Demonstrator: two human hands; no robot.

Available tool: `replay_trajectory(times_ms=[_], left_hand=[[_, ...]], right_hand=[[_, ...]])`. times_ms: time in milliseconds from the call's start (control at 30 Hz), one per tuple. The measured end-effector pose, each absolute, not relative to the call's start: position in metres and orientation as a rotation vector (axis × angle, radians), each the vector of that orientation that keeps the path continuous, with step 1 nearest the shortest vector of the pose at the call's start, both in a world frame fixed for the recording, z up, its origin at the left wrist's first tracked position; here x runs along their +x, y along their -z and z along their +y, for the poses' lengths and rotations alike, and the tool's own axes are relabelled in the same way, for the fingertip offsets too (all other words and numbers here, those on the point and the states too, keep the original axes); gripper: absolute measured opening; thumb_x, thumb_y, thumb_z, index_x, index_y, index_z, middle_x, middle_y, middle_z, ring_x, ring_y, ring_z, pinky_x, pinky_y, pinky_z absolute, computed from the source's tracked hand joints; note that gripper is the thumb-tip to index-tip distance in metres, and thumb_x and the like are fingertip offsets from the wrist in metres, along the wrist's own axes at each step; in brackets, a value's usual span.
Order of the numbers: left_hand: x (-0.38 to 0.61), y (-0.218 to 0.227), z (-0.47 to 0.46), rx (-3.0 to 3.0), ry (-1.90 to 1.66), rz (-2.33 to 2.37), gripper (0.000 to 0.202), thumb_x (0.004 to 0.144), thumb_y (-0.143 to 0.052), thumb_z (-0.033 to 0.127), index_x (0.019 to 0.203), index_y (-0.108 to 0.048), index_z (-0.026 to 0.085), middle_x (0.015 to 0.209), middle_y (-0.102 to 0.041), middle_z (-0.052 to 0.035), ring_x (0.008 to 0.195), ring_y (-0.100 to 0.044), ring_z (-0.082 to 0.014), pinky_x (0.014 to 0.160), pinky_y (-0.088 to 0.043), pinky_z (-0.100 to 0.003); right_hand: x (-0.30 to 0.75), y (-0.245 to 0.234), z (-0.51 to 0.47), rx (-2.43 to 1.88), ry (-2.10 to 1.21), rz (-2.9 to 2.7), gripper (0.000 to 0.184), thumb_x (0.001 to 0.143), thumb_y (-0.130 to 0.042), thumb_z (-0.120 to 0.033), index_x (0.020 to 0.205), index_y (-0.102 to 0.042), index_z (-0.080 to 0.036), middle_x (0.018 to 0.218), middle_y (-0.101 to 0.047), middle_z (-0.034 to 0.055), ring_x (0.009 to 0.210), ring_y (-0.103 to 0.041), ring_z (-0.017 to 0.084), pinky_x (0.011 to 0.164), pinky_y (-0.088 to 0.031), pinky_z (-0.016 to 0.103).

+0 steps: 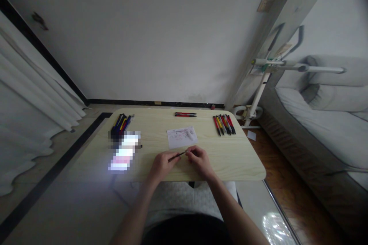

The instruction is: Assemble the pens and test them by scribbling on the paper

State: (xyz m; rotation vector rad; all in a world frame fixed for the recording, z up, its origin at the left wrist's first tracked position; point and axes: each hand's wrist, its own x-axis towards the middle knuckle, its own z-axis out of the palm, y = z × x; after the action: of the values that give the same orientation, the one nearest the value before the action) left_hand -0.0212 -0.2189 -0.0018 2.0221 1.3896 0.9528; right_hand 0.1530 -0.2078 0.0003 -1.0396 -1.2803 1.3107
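Observation:
A slim dark pen (177,156) lies slantwise between my two hands, just above the near part of the table. My left hand (161,165) is closed round its lower left end. The fingers of my right hand (199,159) are pinched together at the pen's upper right end; any smaller part between them is too small to make out. Just beyond my hands a white paper sheet (182,138) with dark marks and drawings lies flat.
On the pale wooden table (155,130) lie a row of red, yellow and grey pens (224,124) at right, two red-and-black pens (185,114) at the back, and dark blue, yellow and red pens (122,123) at left. A bright pixelated patch (125,151) covers something at left.

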Motion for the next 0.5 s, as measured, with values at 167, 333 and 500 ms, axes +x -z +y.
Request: replay_trajectory(times_ms=[167,333,500], left_hand=[[-0.0223,0.0039,-0.2189,2.033,-0.944,1.396,0.026,0.079,-0.052,0.035,0.094,-0.066,0.020,0.090,-0.068,-0.0037,0.080,-0.063,-0.0174,0.071,-0.048,-0.025],[-0.0217,0.0032,-0.2186,2.048,-0.960,1.388,0.024,0.079,-0.052,0.034,0.093,-0.066,0.021,0.089,-0.069,-0.0032,0.079,-0.063,-0.0170,0.070,-0.047,-0.025],[-0.0213,0.0013,-0.2189,2.045,-0.953,1.392,0.024,0.079,-0.051,0.034,0.093,-0.066,0.021,0.087,-0.069,-0.0034,0.078,-0.063,-0.0171,0.069,-0.047,-0.024]], right_hand=[[0.1495,0.0016,-0.2074,-1.026,-1.290,-1.281,0.012,0.070,-0.058,-0.029,0.070,-0.058,-0.017,0.053,-0.050,-0.0043,0.049,-0.044,0.009,0.048,-0.035,0.021],[0.1463,0.0026,-0.2078,-1.034,-1.262,-1.271,0.011,0.070,-0.058,-0.028,0.069,-0.055,-0.017,0.054,-0.050,-0.0042,0.049,-0.045,0.009,0.048,-0.036,0.022],[0.1444,0.0022,-0.2070,-1.036,-1.269,-1.236,0.011,0.070,-0.058,-0.027,0.070,-0.054,-0.017,0.053,-0.049,-0.0045,0.047,-0.046,0.009,0.047,-0.037,0.021]])
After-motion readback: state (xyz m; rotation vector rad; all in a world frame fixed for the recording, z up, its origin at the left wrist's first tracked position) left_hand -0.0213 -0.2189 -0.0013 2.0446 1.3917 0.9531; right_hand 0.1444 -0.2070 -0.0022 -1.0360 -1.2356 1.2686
